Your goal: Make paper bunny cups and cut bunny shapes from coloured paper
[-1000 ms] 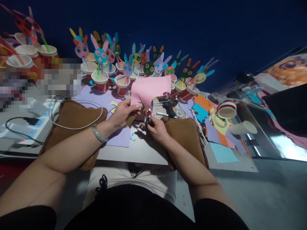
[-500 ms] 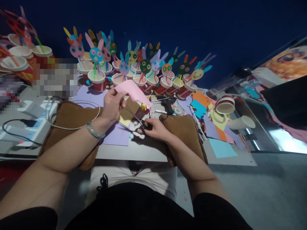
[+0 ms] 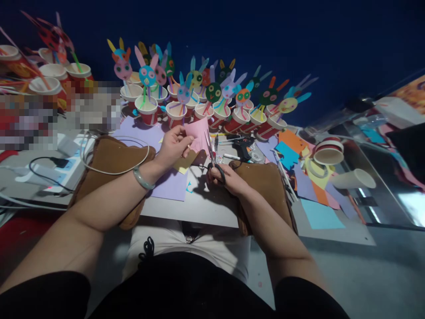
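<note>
My left hand (image 3: 175,144) pinches the edge of a sheet of pink paper (image 3: 197,132) above the table. In my right hand (image 3: 226,178) is a pair of scissors (image 3: 211,153), fingers through the dark handles and blades pointing up and away. The blades stand at the right side of the pink paper; whether they touch it I cannot tell. Beneath my left hand lie a yellow-brown piece of paper (image 3: 182,165) and a purple sheet (image 3: 169,186). Small blue scraps (image 3: 189,188) lie on the table between my hands.
Red-and-white paper cups (image 3: 146,110) with paper rabbit figures line the back. Brown pads (image 3: 106,173) flank my arms. A glue gun (image 3: 243,148), tape roll (image 3: 256,156) and marker (image 3: 232,157) lie beyond my right hand. Coloured paper (image 3: 322,212) and a power strip (image 3: 71,166) lie at the sides.
The pink paper has turned from lying slanted to standing more upright. The scissors have swung from pointing left to pointing up, beside the paper. The whole view has shifted slightly.
</note>
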Tool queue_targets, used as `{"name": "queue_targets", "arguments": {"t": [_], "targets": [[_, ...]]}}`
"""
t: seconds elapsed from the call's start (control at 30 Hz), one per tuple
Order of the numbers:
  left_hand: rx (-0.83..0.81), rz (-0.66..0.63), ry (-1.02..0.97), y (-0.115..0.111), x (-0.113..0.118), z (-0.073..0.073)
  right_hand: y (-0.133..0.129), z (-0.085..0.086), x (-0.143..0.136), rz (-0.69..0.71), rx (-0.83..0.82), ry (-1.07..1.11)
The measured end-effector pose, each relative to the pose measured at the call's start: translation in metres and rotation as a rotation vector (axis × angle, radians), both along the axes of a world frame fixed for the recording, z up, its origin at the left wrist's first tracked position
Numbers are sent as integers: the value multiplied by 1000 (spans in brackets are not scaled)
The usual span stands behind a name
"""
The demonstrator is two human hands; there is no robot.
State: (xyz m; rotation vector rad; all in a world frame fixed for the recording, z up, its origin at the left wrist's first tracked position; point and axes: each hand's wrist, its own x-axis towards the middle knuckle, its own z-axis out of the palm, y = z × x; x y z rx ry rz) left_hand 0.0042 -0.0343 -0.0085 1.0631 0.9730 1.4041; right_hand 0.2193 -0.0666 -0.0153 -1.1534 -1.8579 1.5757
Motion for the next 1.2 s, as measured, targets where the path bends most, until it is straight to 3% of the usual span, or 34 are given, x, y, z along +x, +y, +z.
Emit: {"name": "queue_targets", "arguments": {"t": [0.53,1.2], "targets": [[-11,3,-35,7,0,-10,4,-5,2,154,-75,-29],[-76,-55,29,1,1,-2,4,-14,1,84,-168,81]]}}
